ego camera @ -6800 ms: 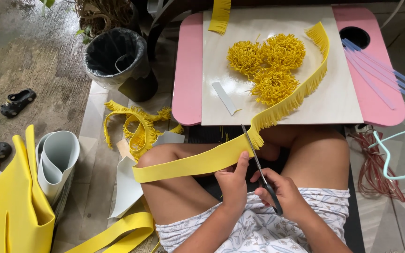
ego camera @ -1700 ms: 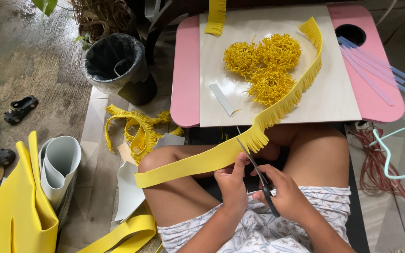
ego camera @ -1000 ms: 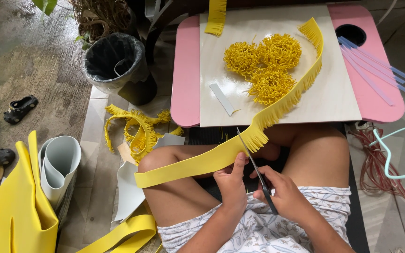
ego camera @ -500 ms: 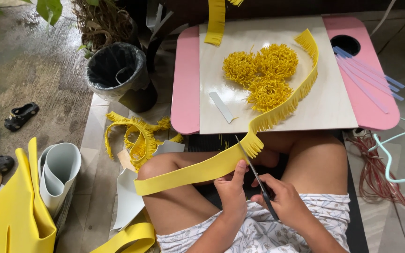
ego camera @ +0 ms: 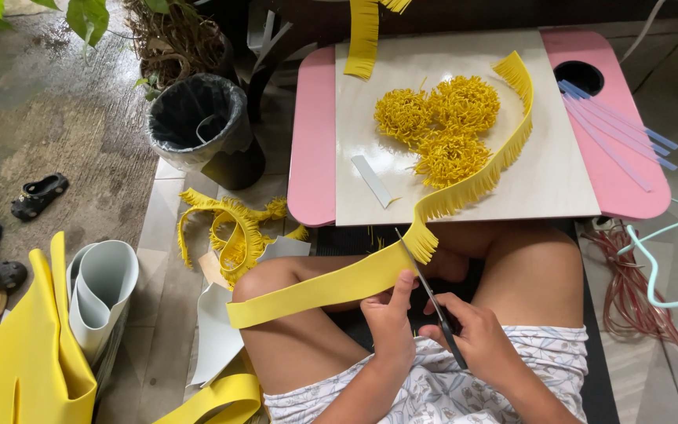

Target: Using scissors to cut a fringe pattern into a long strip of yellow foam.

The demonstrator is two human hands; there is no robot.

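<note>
Strip: a long yellow foam strip [ego camera: 331, 284] runs from the left knee up and right onto the tabletop [ego camera: 559, 180], its far part cut into a fringe and curling round at the top right.
Strip's axis: slanting, low end left, high end right.
Left hand [ego camera: 392, 323]: fingers clamped on the strip's lower edge, thumb up against it.
Right hand [ego camera: 476, 339]: fingers closed round the handles of the scissors [ego camera: 431, 298].
Scissors: blades point up and left, the tips at the strip where the fringe ends.
Tabletop: pink with a pale board; three yellow pompoms [ego camera: 441, 126], a white slip [ego camera: 373, 180], pale blue straws [ego camera: 614, 133].
Floor, left: black bin [ego camera: 195, 118], fringed yellow scraps [ego camera: 229, 232], rolled grey sheet [ego camera: 103, 286], yellow sheet [ego camera: 25, 353].
</note>
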